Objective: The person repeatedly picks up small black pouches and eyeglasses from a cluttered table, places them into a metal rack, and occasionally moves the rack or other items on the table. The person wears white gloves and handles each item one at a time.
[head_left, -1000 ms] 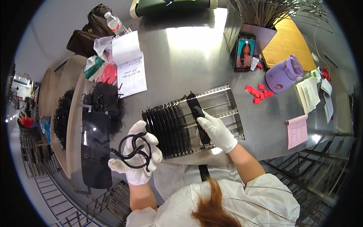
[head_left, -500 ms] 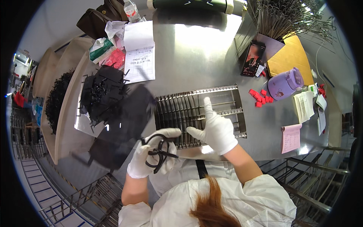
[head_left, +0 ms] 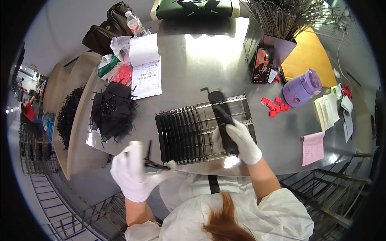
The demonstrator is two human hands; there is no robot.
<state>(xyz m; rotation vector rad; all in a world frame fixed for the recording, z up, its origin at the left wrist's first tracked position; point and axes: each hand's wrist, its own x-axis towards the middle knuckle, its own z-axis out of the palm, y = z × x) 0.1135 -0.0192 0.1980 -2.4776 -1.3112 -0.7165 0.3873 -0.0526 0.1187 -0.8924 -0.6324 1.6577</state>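
My right hand (head_left: 246,143), in a white glove, grips a long black flat part (head_left: 223,120) with a bent wire end. It holds the part slanted over the right portion of a slotted metal rack (head_left: 236,99). Several similar black parts (head_left: 173,138) stand side by side in the rack's left portion. My left hand (head_left: 130,170), also gloved and somewhat blurred, is by the table's front edge with black bent wire pieces (head_left: 155,164) at its thumb and fingers. Exactly how they sit in the hand is hard to make out.
A pile of black parts (head_left: 113,108) lies left of the rack, near a paper form (head_left: 146,76). Red blocks (head_left: 274,107), a purple bottle (head_left: 299,90) and a pink notepad (head_left: 313,148) are on the right. A bunch of metal wires (head_left: 281,20) stands behind.
The right hand, empty with forefinger and thumb spread before, now grips a black flat part over the rack. My left hand has moved left; the large dark blur above it is gone.
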